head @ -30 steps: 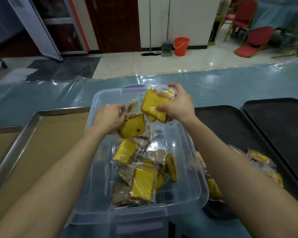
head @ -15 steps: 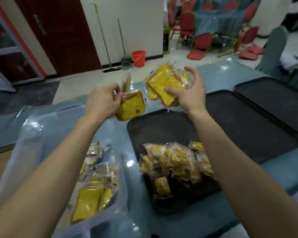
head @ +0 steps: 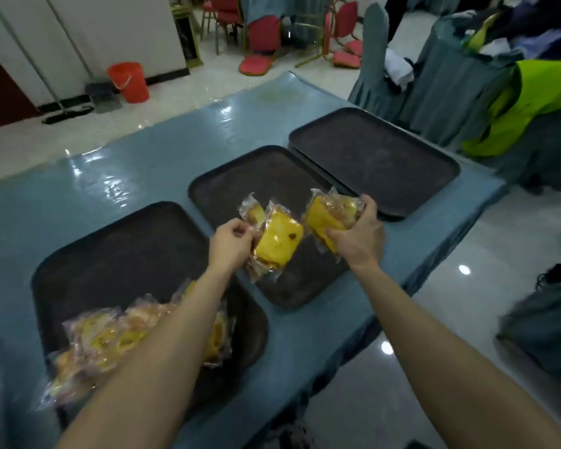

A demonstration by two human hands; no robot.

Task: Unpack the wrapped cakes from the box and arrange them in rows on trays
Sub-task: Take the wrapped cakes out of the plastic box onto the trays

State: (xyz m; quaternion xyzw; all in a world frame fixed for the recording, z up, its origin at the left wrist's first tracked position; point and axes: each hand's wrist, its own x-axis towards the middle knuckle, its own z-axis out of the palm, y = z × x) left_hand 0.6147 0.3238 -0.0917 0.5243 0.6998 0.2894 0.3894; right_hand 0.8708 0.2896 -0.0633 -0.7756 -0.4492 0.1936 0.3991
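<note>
Cakes (head: 279, 243) now over middle tray (head: 240, 176) | left grip (head: 230, 246) pinching two | right grip (head: 358, 234) clutching bundle (head: 326, 215)

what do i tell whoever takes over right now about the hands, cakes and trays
Left hand pinches wrapped cakes by their wrappers; right hand grips a bunch of cakes. Both are over the middle tray.
Near tray holds a loose pile of cakes, not in rows. Far tray shows no cakes. The box is out of view.
Done: some cakes unpacked. Left: lay the held cakes down, then sort everything into rows.
</note>
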